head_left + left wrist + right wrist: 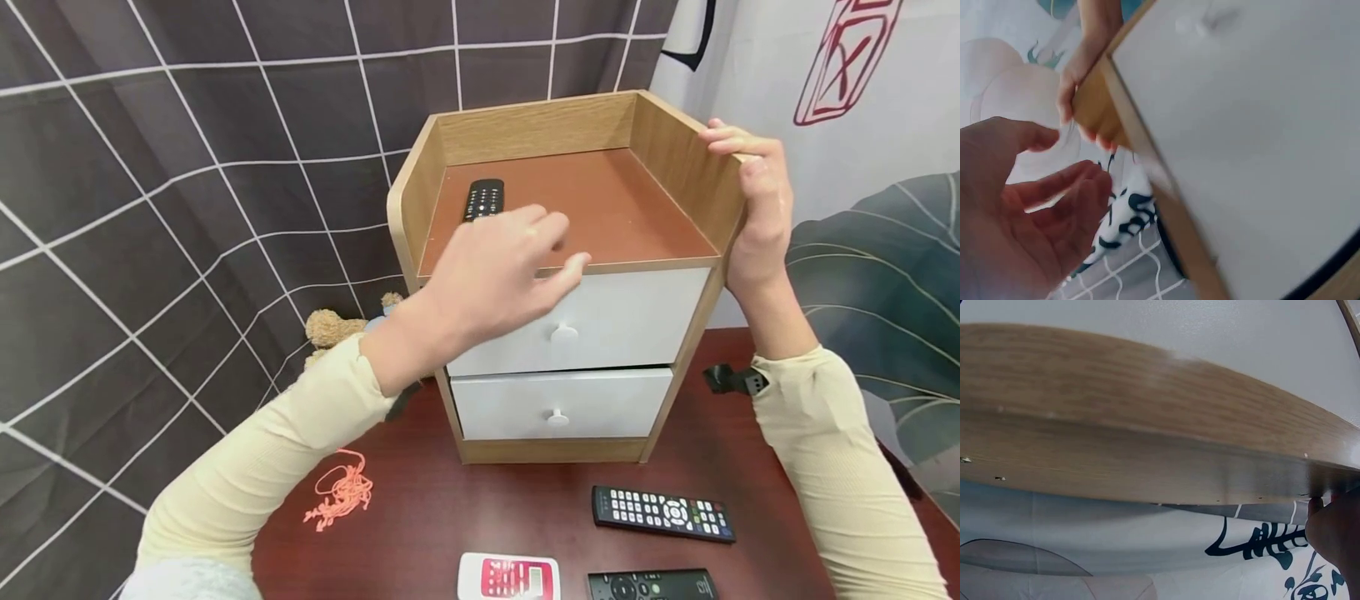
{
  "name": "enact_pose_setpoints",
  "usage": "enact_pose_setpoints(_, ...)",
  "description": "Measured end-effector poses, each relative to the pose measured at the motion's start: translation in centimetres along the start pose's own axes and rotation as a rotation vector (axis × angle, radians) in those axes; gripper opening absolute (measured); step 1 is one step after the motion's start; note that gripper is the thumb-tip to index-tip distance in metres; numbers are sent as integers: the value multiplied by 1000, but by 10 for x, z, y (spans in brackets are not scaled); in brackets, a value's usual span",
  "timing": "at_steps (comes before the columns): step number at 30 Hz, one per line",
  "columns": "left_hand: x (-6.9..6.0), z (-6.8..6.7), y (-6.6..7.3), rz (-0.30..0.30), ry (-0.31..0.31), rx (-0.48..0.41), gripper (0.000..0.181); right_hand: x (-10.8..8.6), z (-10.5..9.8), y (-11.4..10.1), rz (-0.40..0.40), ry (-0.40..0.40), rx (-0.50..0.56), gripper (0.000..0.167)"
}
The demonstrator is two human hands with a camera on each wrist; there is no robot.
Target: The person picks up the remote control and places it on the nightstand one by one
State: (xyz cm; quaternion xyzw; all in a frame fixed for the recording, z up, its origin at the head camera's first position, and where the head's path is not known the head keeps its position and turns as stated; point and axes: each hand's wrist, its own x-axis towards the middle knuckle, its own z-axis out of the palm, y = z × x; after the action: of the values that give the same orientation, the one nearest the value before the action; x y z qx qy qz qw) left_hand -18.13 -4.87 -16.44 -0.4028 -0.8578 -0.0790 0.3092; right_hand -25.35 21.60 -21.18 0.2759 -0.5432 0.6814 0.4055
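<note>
We've got a sm. two-drawer cabinet [615,212] standing on the dark red desk [420,517], wood-look frame w/ white fronts & a brown top walled L, R & far. Our right hand [761,200] is clamped on the cabinet's R side panel, fingers at the upper edge. Our left hand [502,271] is in front of the top, thumb & fingers apart, loosely bent, nothing held. Just beyond it, on the L part of the top, lies a black remote [485,197], its near end hidden by that hand. Upper drawer [622,321] & lower drawer [517,412] each have one white knob; a dark gap shows btw them. Near R on the desk we've two more remotes: one w/ white buttons [663,512], one nearer us, cut off by the frame [652,585]. L of those, a red & white calculator [509,578]; farther L, a tangled orange-pink cord [343,492]. Plush toy [330,329] is L of the cabinet, partly hidden; dark grid curtain [225,125] hangs far & L
</note>
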Motion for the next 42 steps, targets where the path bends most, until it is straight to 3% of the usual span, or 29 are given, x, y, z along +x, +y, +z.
enact_pose_setpoints(3, -7, 17, 2, 205, 125, -96, 20, 0, -1, 0, -5, -4, -2, 26)
enact_pose_setpoints(6, -15, 38, 4, 406, 178, -179, 16, 1, -2, 0, -5, -2, -1, 26)
enact_pose_setpoints(9, -25, 58, 6, 526, 158, -209, 15, 1, -4, 0, -6, 4, -5, 26)
enact_pose_setpoints(12, -40, 79, 7, 576, 125, -251, 12, 1, -3, 1, -10, 3, -8, 27)
enact_pose_setpoints(20, -86, 137, 19, 582, 28, -368, 7, 2, 1, 1, 11, 12, 7, 26)
enact_pose_setpoints(26, -125, 183, 32, 590, -6, -336, 9, 1, 0, -1, 10, 18, 7, 27)
enact_pose_setpoints(32, -164, 221, 39, 575, -105, -287, 16, -1, 0, 1, 5, 0, 1, 27)
enact_pose_setpoints(37, -175, 243, 44, 521, -262, -298, 25, 0, 1, -1, 2, 9, 10, 27)
enact_pose_setpoints(42, -177, 261, 51, 444, -443, -302, 53, -1, 1, -1, 2, 10, 17, 27)
